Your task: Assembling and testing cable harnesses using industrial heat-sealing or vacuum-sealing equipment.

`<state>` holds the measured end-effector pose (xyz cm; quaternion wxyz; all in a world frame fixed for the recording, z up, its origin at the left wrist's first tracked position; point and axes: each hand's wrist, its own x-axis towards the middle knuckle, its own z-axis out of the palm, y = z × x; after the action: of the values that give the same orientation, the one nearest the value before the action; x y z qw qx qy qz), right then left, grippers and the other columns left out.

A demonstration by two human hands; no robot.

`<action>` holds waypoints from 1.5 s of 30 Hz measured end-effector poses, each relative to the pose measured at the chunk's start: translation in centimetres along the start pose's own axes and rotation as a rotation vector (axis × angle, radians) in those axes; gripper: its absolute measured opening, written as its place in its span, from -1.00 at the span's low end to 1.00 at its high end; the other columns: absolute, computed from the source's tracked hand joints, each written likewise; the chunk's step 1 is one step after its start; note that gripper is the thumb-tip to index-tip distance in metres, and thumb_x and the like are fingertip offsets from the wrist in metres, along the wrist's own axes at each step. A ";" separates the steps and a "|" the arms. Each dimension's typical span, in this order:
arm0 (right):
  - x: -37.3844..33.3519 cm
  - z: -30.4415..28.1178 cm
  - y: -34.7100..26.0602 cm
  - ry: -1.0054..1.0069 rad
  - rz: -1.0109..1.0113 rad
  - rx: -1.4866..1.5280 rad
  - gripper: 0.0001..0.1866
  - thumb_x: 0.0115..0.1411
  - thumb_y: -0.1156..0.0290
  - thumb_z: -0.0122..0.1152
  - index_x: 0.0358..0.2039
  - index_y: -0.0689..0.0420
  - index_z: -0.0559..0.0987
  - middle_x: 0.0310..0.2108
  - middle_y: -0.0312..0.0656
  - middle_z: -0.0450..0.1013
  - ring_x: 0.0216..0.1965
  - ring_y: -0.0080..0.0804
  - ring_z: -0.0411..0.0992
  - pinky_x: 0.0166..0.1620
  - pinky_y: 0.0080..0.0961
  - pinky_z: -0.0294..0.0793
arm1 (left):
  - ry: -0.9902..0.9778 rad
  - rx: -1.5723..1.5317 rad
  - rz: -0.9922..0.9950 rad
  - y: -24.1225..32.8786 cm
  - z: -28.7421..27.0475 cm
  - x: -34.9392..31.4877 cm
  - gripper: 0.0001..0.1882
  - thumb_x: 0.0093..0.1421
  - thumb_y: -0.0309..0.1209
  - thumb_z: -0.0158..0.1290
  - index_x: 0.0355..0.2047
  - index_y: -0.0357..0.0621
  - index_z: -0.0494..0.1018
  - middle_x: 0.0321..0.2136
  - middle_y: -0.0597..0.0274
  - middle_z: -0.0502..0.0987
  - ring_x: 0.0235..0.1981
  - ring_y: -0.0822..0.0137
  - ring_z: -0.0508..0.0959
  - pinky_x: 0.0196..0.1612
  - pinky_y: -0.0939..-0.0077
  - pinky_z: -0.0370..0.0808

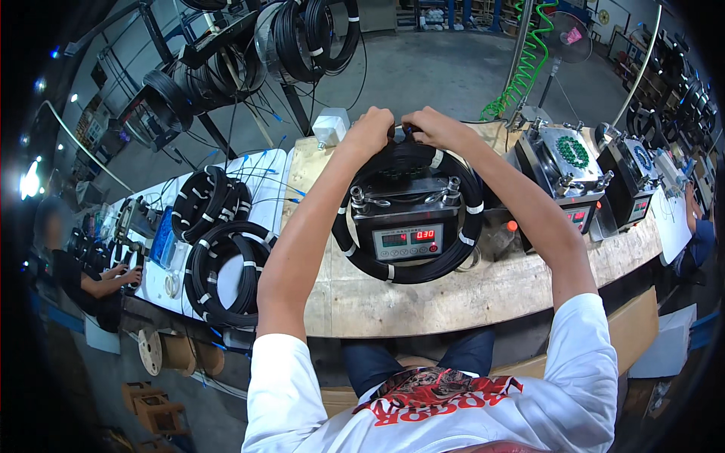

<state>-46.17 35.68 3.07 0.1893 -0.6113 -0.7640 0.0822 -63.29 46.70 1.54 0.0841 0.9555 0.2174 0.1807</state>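
A coil of black cable (pixel 473 215), bound with white ties at intervals, hangs as a ring in front of the middle machine (pixel 408 208). Inside the ring show the machine's metal clamps and its panel with a lit red display. At the far side of the coil, my left hand (pixel 371 130) is closed on the cable. Close beside it my right hand (pixel 436 128) is also closed, with a dark piece between its fingers. The hands are a small gap apart, and the fingertips are partly hidden.
On the white table to the left lie more black cable coils (pixel 198 283). A white box (pixel 331 127) stands by my left forearm. To the right are similar machines (pixel 563 162) with green-dotted tops and a clear bottle (pixel 502 235). Another person (pixel 94 283) works at far left.
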 end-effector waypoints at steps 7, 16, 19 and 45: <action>0.2 1.1 2.0 0.069 -0.120 -0.068 -0.67 0.09 0.59 0.21 -0.08 0.23 0.53 -0.32 0.11 0.55 -0.22 0.10 0.53 -0.17 -0.09 0.48 | 0.022 0.015 -0.124 2.0 -0.9 -0.3 -0.83 0.04 -0.66 0.07 -0.33 -0.36 0.57 -0.25 -0.33 0.57 -0.10 -0.27 0.55 -0.06 -0.03 0.53; 1.1 0.7 0.4 0.040 -0.088 -0.063 -0.71 -0.06 0.70 0.16 -0.24 0.29 0.58 -0.40 0.13 0.55 -0.31 0.12 0.54 -0.26 -0.13 0.47 | -0.001 -0.005 -0.084 1.4 -1.0 -0.6 -0.82 0.07 -0.66 0.03 -0.32 -0.37 0.58 -0.25 -0.33 0.57 -0.11 -0.28 0.55 -0.06 -0.04 0.53; 1.0 0.6 0.7 0.063 -0.119 -0.052 -0.68 -0.04 0.70 0.16 -0.20 0.28 0.56 -0.40 0.15 0.54 -0.34 0.10 0.53 -0.28 -0.12 0.46 | 0.035 0.052 -0.073 1.8 -1.0 -0.9 -0.82 0.07 -0.67 0.03 -0.32 -0.36 0.58 -0.25 -0.33 0.57 -0.11 -0.28 0.56 -0.07 -0.06 0.53; 2.6 -2.2 3.5 -0.185 0.045 0.557 -0.64 0.18 0.20 0.33 -0.13 0.21 0.63 -0.36 -0.15 0.61 -0.34 -0.35 0.58 -0.21 -0.39 0.57 | -0.049 0.048 -0.034 0.2 -0.6 0.0 -0.70 -0.05 -0.70 0.08 -0.26 -0.26 0.60 -0.32 -0.27 0.59 -0.20 -0.20 0.61 -0.16 0.11 0.54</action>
<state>-42.64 38.74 4.35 0.2775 -0.5426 -0.7122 0.3484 -63.43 46.60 2.12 0.0695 0.9576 0.2356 0.1508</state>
